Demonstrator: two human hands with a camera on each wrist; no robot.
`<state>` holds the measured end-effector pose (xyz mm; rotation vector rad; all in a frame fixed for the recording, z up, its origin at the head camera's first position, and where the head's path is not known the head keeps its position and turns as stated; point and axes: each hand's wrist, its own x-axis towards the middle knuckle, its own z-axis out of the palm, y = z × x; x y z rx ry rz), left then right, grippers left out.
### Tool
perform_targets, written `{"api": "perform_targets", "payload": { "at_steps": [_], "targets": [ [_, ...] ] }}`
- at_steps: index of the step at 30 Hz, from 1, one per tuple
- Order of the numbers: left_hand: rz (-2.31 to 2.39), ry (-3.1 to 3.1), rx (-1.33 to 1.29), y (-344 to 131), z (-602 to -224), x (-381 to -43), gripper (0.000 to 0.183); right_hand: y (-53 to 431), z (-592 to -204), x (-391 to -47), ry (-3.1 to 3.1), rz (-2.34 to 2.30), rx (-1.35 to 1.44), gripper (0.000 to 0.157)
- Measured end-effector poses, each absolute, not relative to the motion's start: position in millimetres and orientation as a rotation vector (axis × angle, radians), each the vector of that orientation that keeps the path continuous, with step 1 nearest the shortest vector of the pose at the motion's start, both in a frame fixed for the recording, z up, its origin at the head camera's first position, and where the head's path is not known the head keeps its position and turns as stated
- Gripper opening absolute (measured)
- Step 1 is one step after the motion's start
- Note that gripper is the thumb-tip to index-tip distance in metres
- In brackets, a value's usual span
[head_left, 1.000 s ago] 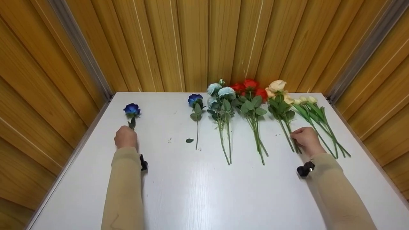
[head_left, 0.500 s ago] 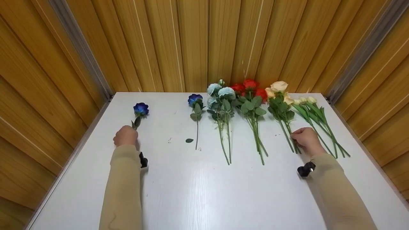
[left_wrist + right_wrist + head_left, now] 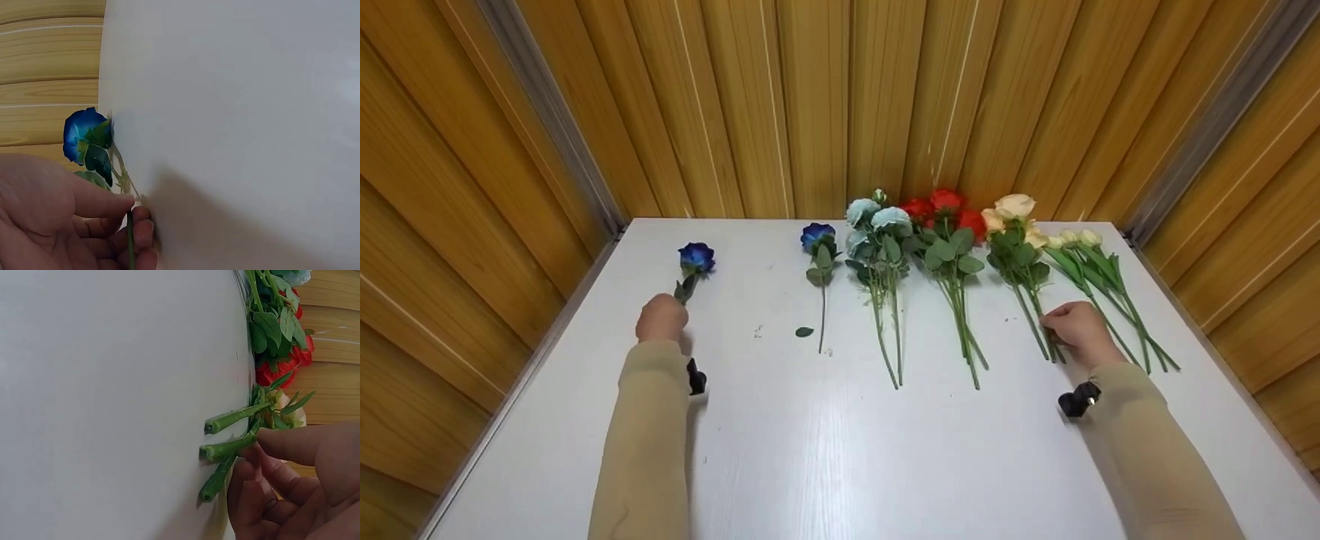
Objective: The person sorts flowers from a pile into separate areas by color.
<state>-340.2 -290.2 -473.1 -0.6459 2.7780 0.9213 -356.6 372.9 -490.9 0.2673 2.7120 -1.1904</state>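
Observation:
At the table's left side my left hand (image 3: 661, 318) pinches the stem of a blue rose (image 3: 697, 257) between thumb and fingers. In the left wrist view the green stem (image 3: 130, 239) runs down past the curled fingertips, with the bloom beyond the thumb. My right hand (image 3: 1078, 330) is at the lower stems of the peach roses (image 3: 1014, 212). The right wrist view shows its thumb and index finger pinching one green stem (image 3: 225, 448), while two other cut ends stick out beside it.
A second blue rose (image 3: 818, 238) lies near the middle, a loose leaf (image 3: 804, 331) beside its stem. Light blue flowers (image 3: 891, 219), red roses (image 3: 946, 201) and pale tulips (image 3: 1087, 238) lie in a row along the back of the white table (image 3: 810, 465). Wood-patterned panels (image 3: 810, 105) enclose it.
The blue rose in my left hand has swung rightward, its bloom now tilted to the right of the hand. My right hand has stayed at the peach rose stems, whose blooms have shifted slightly.

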Motion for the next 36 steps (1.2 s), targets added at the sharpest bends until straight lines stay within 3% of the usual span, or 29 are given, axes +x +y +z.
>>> {"api": "perform_targets", "payload": {
  "at_steps": [6, 14, 25, 36],
  "targets": [
    [1.217, 2.476, -0.750, -291.4, -460.1, -347.6, 0.015, 371.6, -489.1, -354.9, 2.680, -1.256, 0.306, 0.033],
    [1.530, 2.018, -0.884, -294.2, -458.1, -349.2, 0.024, 369.8, -490.3, -354.6, 2.699, -1.289, 0.307, 0.033],
    [1.792, 1.897, -0.917, -289.8, -461.4, -342.9, 0.037, 352.0, -481.8, -349.8, 2.949, -1.173, 0.392, 0.042],
    [2.112, 1.898, -0.668, -259.5, -468.7, -345.8, 0.042, 297.7, -471.4, -350.8, 2.911, -1.370, 0.230, 0.039]
  ]
}}
